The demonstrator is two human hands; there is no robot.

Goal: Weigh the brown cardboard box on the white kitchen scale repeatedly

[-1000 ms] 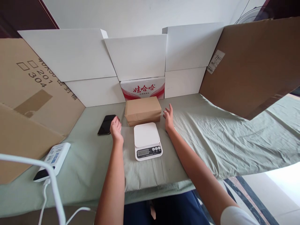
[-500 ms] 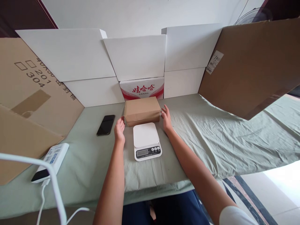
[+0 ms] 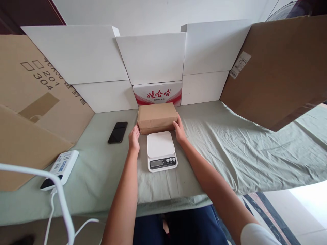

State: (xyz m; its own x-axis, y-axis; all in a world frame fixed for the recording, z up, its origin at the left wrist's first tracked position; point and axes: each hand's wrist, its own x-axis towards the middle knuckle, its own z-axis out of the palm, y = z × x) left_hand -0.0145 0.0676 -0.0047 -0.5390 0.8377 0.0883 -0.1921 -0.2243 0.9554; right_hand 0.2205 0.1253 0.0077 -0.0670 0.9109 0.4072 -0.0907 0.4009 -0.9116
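- Left hand lies against the left end of the box, fingers on its near corner
- Right hand presses the right end, so both hands clasp the box between them
- Box sits flat on the green cloth, just behind the scale and in front of a red-and-white carton
- Phone lies left of the box; a power strip lies nearer the cloth's left edge
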